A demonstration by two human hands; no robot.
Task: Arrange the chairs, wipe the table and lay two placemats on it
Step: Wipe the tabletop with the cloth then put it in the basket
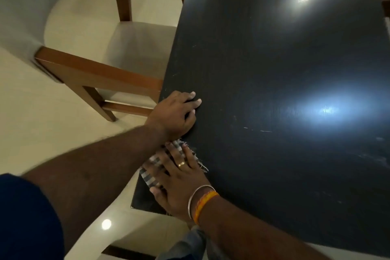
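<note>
R hand [179,177] flat on cloth [154,167], table [274,91] edge.

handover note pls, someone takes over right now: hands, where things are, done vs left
Left hand: fingers resting on the dark table near its edge, holding nothing.
Right hand: flat, pressing the checked cloth on the table edge.
Chair: wooden, tucked against the table's side.
Done: wiping appears underway; smudges show on the top.
Left: finish the wipe, lay two placemats; none in view.
</note>
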